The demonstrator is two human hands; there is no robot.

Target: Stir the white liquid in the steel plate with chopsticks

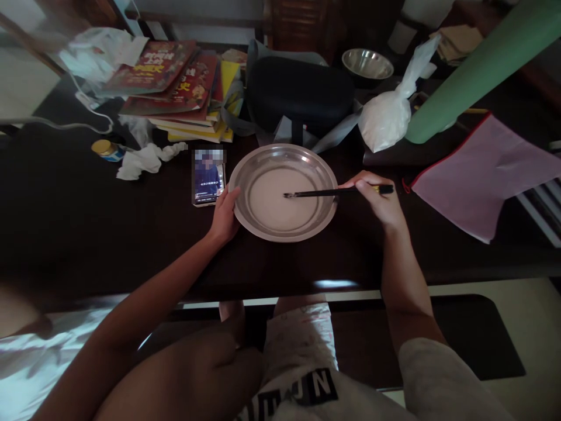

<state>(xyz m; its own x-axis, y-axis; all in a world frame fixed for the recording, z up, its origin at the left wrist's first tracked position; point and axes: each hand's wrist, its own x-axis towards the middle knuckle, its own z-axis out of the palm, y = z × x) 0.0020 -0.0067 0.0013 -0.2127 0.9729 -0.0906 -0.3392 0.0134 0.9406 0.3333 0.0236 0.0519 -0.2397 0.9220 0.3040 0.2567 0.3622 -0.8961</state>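
Bowl (284, 236), broad and metal, appears to rest on the table (166, 257) between the two grips, near the person's body, probably so that both arms reach it easily. The left hand (225, 215) is clamped on its rim, thumb lapped over the edge and fingers against the outer wall; this hold likely steadies the bowl against any push from the opposite side. The right hand (379, 199) is closed around the chopsticks (324, 192) near their thick end, a grip that seems chosen to let the shafts cross the rim at a low slant. Their tips sit together at the pale mix (272, 204); how deep they go cannot be told. Whether the right forefinger touches the rim is also unclear.

Just beyond the left grip lies the phone (209, 175), screen up and lit, perhaps set there to be watched while both hands are busy. Farther left of that grip are crumpled tissue (140, 162) and a jar (107, 150). Beyond the right grip stands a knotted bag (385, 120) of white stuff, its twisted neck upward, presumably so nothing spills. Right of that grip lies a pink pouch (468, 175).
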